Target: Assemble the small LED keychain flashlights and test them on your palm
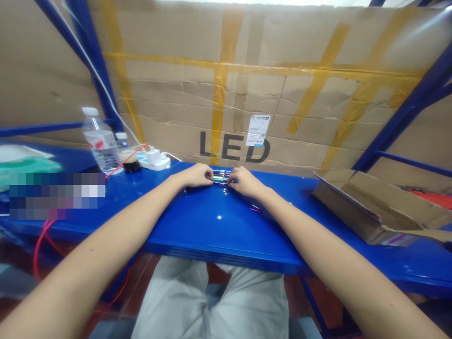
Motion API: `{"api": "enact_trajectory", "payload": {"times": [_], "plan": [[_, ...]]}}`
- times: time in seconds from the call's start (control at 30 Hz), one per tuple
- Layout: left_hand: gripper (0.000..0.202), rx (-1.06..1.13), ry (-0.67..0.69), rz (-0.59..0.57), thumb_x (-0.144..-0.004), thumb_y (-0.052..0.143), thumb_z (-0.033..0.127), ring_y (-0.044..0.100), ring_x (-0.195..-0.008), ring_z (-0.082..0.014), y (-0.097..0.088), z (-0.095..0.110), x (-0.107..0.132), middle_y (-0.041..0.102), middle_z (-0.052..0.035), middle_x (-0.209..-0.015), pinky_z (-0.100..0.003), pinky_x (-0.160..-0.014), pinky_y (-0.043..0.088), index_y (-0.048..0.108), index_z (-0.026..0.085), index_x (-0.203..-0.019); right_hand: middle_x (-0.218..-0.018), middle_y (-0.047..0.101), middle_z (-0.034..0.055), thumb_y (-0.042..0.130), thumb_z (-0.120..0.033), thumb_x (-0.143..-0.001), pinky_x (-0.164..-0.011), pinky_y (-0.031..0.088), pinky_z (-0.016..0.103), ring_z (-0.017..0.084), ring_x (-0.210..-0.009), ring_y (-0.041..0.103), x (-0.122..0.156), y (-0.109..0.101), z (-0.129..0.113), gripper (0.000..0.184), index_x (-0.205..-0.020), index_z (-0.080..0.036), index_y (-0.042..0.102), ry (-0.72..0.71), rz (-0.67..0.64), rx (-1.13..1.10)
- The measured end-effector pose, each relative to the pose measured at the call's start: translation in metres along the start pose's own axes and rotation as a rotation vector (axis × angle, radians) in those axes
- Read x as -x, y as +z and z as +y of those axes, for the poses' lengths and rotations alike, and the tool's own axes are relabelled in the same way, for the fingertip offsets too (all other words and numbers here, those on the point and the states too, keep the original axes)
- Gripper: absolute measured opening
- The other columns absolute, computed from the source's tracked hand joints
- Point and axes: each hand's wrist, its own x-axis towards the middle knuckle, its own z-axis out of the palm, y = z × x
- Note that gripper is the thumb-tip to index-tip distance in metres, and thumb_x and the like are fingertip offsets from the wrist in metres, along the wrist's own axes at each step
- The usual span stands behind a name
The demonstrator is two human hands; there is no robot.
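Observation:
Several slim, shiny sticks in green, purple and silver, which look like pens (221,177), lie side by side on the blue table. At their left ends my left hand (198,175) is closed, thumb and fingers pinched together. My right hand (245,181) is closed on the right ends, its fingertips bent down. The fingers hide the tips of the row. Just in front sit small brass-coloured pieces (225,191), too small to name. A thin purple stick (255,209) lies apart, beside my right forearm.
An open cardboard box (356,207) stands to the right. On the left are a water bottle (100,143), a small bottle of dark liquid (130,155), a white power strip (154,160) and a red cable (40,245). A big carton (169,103) walls off the back of the blue table (197,235).

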Motion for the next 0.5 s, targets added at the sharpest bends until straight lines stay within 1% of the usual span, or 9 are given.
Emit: {"api": "enact_trajectory", "payload": {"times": [0.1,0.2,0.27,0.37,0.43,0.5], "plan": [[0.016,-0.05,0.0,-0.021,-0.07,0.062,0.026,0.061,-0.072,-0.0194,0.001,0.0,-0.002,0.072,-0.006,-0.082,-0.029,-0.066,0.042,0.073,0.02,-0.08,-0.104,0.069,0.0125,0.062,-0.014,-0.089,-0.091,0.042,0.033,0.023,-0.1,0.056,0.0,0.002,0.001,0.016,-0.091,-0.015,0.078,-0.005,-0.024,0.004],[0.016,-0.098,0.005,-0.013,-0.07,0.061,0.026,0.061,-0.071,-0.0199,0.002,0.002,-0.001,0.072,-0.0067,-0.083,-0.03,-0.067,0.042,0.073,0.02,-0.079,-0.103,0.069,0.0121,0.061,-0.012,-0.089,-0.09,0.041,0.033,0.023,-0.098,0.055,0.001,0.004,0.001,0.017,-0.089,-0.016,0.077,-0.021,-0.033,0.002],[0.016,-0.113,0.006,0.01,-0.07,0.062,0.026,0.06,-0.071,-0.0199,0.002,0.003,0.0,0.072,-0.0068,-0.083,-0.03,-0.067,0.041,0.073,0.02,-0.079,-0.099,0.068,0.0116,0.061,-0.012,-0.089,-0.089,0.042,0.033,0.023,-0.096,0.055,0.001,0.004,0.001,0.017,-0.087,-0.016,0.077,-0.021,-0.019,-0.007],[0.015,-0.129,-0.001,0.063,-0.071,0.065,0.031,0.059,-0.072,-0.02,-0.003,0.002,0.0,0.071,-0.0069,-0.083,-0.031,-0.067,0.04,0.072,0.021,-0.08,-0.096,0.068,0.011,0.061,-0.014,-0.089,-0.088,0.043,0.032,0.022,-0.095,0.057,0.003,0.0,0.003,0.015,-0.087,-0.016,0.076,0.009,0.045,-0.029],[0.018,-0.152,-0.057,0.102,-0.072,0.068,0.038,0.058,-0.07,-0.0204,-0.01,-0.001,0.001,0.069,-0.0073,-0.079,-0.031,-0.068,0.04,0.071,0.021,-0.076,-0.096,0.068,0.011,0.062,-0.016,-0.089,-0.086,0.044,0.032,0.023,-0.094,0.059,0.006,-0.005,0.007,0.015,-0.088,-0.015,0.076,0.056,0.096,-0.048],[0.026,-0.174,-0.178,0.116,-0.069,0.072,0.045,0.057,-0.065,-0.0212,-0.02,-0.008,0.003,0.065,-0.0078,-0.068,-0.032,-0.067,0.04,0.066,0.02,-0.066,-0.095,0.07,0.0112,0.061,-0.015,-0.088,-0.086,0.045,0.032,0.023,-0.094,0.061,0.009,-0.009,0.011,0.016,-0.089,-0.014,0.076,0.112,0.13,-0.072]]}}
